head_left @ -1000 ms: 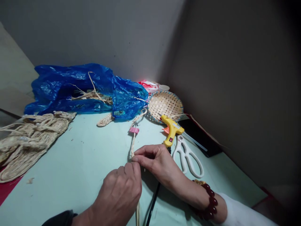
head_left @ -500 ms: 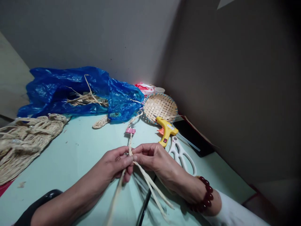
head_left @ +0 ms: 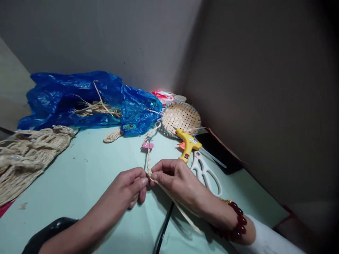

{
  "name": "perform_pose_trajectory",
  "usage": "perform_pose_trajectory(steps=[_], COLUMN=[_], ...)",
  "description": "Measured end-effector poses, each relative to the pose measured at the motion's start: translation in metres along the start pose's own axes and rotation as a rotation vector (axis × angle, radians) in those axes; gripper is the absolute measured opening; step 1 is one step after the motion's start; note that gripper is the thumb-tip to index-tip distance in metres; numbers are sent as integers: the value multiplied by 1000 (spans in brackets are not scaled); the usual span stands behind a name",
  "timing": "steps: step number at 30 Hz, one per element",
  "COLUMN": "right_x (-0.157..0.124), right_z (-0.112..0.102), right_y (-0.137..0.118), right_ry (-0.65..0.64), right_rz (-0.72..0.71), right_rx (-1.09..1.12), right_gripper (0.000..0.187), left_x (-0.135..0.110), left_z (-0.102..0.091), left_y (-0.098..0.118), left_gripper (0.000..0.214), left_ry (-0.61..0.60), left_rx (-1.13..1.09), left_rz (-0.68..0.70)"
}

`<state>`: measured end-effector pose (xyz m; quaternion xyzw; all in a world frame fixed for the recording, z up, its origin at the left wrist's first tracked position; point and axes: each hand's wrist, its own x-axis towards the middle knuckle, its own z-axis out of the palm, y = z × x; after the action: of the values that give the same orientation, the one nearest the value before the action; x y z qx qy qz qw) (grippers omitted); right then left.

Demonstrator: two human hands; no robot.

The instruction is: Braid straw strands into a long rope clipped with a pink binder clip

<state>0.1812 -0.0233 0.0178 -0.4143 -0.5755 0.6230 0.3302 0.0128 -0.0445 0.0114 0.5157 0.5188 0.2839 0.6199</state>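
Note:
A thin braid of pale straw point(head_left: 148, 160) runs across the light green table from a pink binder clip point(head_left: 147, 145) toward me. My left hand point(head_left: 131, 185) pinches the braid's near end with thumb and fingers. My right hand point(head_left: 174, 178) meets it from the right, fingers closed on the loose straw strands point(head_left: 182, 213) that trail under my wrist. A dark red bead bracelet point(head_left: 237, 218) circles my right wrist.
A yellow glue gun point(head_left: 188, 144) and white scissors point(head_left: 205, 173) lie right of my hands, with a black cord point(head_left: 162, 231) running toward me. Behind stand a small woven basket point(head_left: 181, 118), a blue plastic bag point(head_left: 87, 100) with straw, and a pile of braided straw point(head_left: 29, 155) at left.
My left hand turned from lying knuckles-up over the braid to pinching it from the left. The loose strands, spread apart half a second ago, now lie together under my right hand.

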Motion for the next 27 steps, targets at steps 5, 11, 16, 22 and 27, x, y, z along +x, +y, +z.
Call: perform_pose_trajectory(steps=[5, 11, 16, 22, 27], right_x=[-2, -2, 0, 0, -2], right_z=[-2, -4, 0, 2, -1], right_y=[-4, -5, -2, -3, -7], right_ry=[-28, -45, -43, 10, 65], right_rz=[63, 130, 144, 156, 159], right_rx=[248, 433, 393, 409, 388], right_gripper=[19, 25, 26, 22, 21], left_x=[-4, 3, 7, 8, 3], left_z=[-10, -14, -8, -6, -12], left_y=[-1, -5, -4, -3, -4], left_gripper=[22, 16, 20, 17, 17], left_ry=[-22, 126, 265, 340, 330], left_rx=[-107, -155, -98, -158, -230], left_rz=[42, 52, -23, -33, 57])
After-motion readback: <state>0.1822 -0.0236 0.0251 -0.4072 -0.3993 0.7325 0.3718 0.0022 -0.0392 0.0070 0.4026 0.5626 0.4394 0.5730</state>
